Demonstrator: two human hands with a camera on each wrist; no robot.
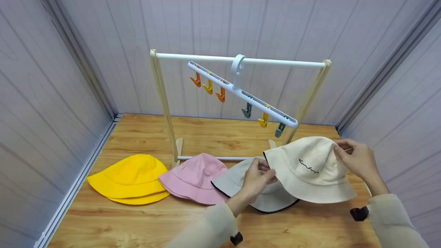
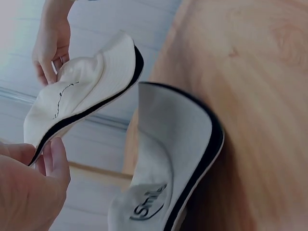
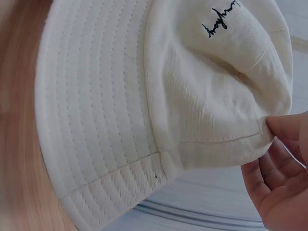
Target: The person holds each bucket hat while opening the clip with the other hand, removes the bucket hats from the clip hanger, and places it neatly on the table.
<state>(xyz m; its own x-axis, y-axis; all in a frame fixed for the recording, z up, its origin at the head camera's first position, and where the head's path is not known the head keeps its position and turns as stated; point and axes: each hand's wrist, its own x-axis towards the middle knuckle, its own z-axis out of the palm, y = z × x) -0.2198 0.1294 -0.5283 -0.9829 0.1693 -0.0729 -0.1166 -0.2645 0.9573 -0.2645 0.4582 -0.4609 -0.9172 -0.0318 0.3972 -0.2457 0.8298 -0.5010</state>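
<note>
A cream bucket hat (image 1: 310,168) with dark script on its crown is held up between both hands, tilted above the table. My left hand (image 1: 256,179) pinches its brim at the left edge, thumb on one side and fingers on the other. The right hand (image 1: 360,160) pinches the crown's upper right side, as the right wrist view shows close up. Beneath and left of it lies a grey bucket hat (image 1: 234,175) with a black-edged brim, partly covered by the left hand and the cream hat. Dark lettering shows on the grey hat (image 2: 149,202) in the left wrist view.
Pink hat (image 1: 200,179) and yellow hats (image 1: 134,175) lie to the left on the wooden table (image 1: 137,224). Behind, a white clip hanger (image 1: 237,89) with several orange, yellow and grey clips (image 1: 263,119) hangs from the rack's white rod (image 1: 193,57). Panel walls (image 1: 51,103) stand around.
</note>
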